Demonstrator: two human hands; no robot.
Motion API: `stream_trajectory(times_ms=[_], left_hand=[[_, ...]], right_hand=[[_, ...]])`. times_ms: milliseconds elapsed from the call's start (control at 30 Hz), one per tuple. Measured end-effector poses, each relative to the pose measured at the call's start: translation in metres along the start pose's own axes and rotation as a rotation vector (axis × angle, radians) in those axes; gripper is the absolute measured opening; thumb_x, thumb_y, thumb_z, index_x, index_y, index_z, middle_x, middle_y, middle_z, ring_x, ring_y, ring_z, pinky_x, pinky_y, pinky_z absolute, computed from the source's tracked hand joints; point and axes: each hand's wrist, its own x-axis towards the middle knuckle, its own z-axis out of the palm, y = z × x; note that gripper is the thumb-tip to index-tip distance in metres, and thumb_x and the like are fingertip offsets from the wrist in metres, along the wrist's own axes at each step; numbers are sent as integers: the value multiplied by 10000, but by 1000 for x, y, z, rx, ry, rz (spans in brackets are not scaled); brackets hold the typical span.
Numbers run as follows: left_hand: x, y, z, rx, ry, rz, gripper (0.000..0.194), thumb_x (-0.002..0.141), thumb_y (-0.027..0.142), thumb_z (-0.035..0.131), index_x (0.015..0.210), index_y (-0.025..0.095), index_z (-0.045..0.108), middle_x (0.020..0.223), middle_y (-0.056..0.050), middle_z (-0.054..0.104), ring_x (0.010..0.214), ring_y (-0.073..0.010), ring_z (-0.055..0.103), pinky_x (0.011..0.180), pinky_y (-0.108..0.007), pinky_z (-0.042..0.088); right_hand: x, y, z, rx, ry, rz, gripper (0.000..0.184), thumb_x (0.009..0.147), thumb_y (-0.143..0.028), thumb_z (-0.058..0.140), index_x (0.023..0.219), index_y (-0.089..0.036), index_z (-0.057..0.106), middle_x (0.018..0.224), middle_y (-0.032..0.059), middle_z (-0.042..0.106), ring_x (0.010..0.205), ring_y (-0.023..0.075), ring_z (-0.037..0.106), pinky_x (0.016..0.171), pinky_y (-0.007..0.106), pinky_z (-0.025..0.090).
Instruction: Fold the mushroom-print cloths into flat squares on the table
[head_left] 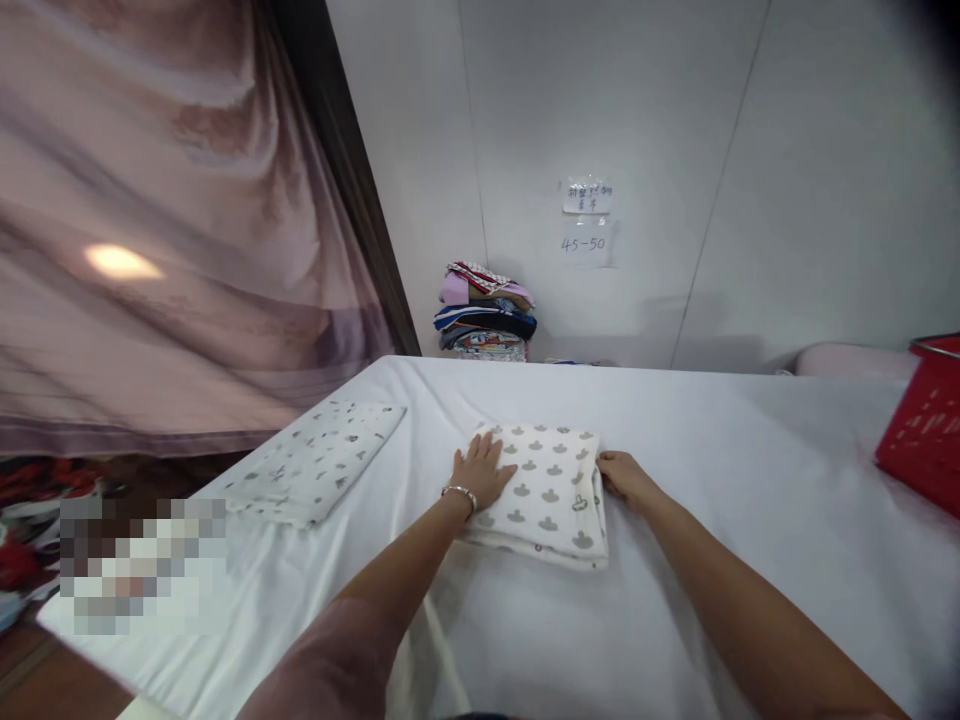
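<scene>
A folded white cloth (pixel 551 490) with grey mushroom-like prints lies on the white-covered table in front of me. My left hand (pixel 480 475), with a bracelet at the wrist, rests flat on its left part, fingers spread. At the cloth's right edge, my right hand (pixel 624 477) is closed with the fingers bent, pinching the fabric at the side. Its fingertips are partly hidden by the hand itself. Another folded white cloth (pixel 322 460) with small dark prints lies apart on the left side of the table.
A white sheet covers the table (pixel 750 480). Beyond its far edge rises a stack of folded clothes (pixel 487 310) against a pale wall with paper labels (pixel 587 197). A red basket (pixel 926 425) stands at the right. A pink curtain (pixel 187 220) hangs on the left.
</scene>
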Motion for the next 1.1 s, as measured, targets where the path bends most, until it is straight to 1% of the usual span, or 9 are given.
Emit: stream_trajectory(times_ms=[100, 167, 300, 400, 500, 667, 800, 967, 1100], left_hand=[[1, 4, -5, 1, 8, -16, 658, 817, 607, 245, 1354, 228, 278, 1464, -50, 135, 1334, -266, 80, 1026, -541, 121], [0, 13, -11, 4, 65, -16, 623, 825, 587, 270, 1327, 224, 335, 1450, -57, 196, 1332, -263, 98, 1039, -528, 103], [-6, 49, -18, -49, 142, 113, 595, 837, 578, 275, 1321, 239, 345, 1437, -41, 237, 1329, -247, 125, 1061, -484, 105], [-10, 79, -11, -89, 102, 264, 621, 830, 595, 270, 1351, 258, 285, 1450, -22, 199, 1331, -243, 117, 1066, -474, 101], [-10, 96, 2, -91, 12, 360, 644, 825, 613, 237, 1364, 261, 260, 1458, -22, 167, 1333, -254, 99, 1058, -500, 83], [-9, 96, 12, -109, 3, 371, 655, 822, 628, 202, 1364, 264, 259, 1462, -20, 145, 1336, -249, 85, 1052, -513, 66], [-10, 93, 8, -136, -3, 379, 648, 823, 623, 218, 1361, 263, 262, 1459, -17, 164, 1333, -242, 104, 1055, -500, 78], [-10, 95, 7, -132, -2, 370, 640, 818, 623, 248, 1350, 269, 279, 1455, -25, 181, 1331, -244, 109, 1055, -498, 72], [-13, 98, 5, -125, 11, 365, 616, 819, 607, 277, 1332, 267, 306, 1451, -34, 195, 1325, -250, 135, 1044, -514, 99]], right_hand=[[-1, 0, -1, -11, 1, 5, 116, 670, -226, 546, 607, -177, 461, 349, -95, 329, 307, 37, 238, 342, 190, 109], [0, 1, -3, -20, -10, 10, 113, 679, -251, 550, 628, -172, 487, 358, -89, 358, 306, 37, 249, 339, 182, 110], [2, -1, -7, -42, -46, 33, 131, 679, -270, 558, 616, -166, 511, 359, -71, 403, 296, 37, 261, 330, 176, 116], [4, -3, -6, -45, -43, 37, 128, 685, -243, 536, 590, -168, 494, 344, -72, 393, 286, 37, 258, 324, 176, 111], [6, -2, -3, -36, 1, 24, 120, 695, -198, 491, 581, -177, 459, 338, -83, 371, 283, 36, 262, 324, 172, 116], [7, 1, -2, -35, 23, 16, 122, 702, -203, 491, 588, -180, 452, 319, -90, 358, 270, 37, 258, 321, 171, 116], [1, 0, -10, -31, -74, 20, 156, 703, -287, 531, 613, -160, 520, 350, -58, 435, 273, 37, 273, 313, 176, 119], [-6, -2, -17, 15, -186, -20, 124, 638, -256, 572, 697, -148, 588, 455, -29, 521, 378, 54, 421, 334, 157, 182], [-7, 2, -15, 25, -168, -45, 159, 591, -236, 590, 722, -145, 597, 398, -65, 459, 335, 41, 343, 327, 164, 133]])
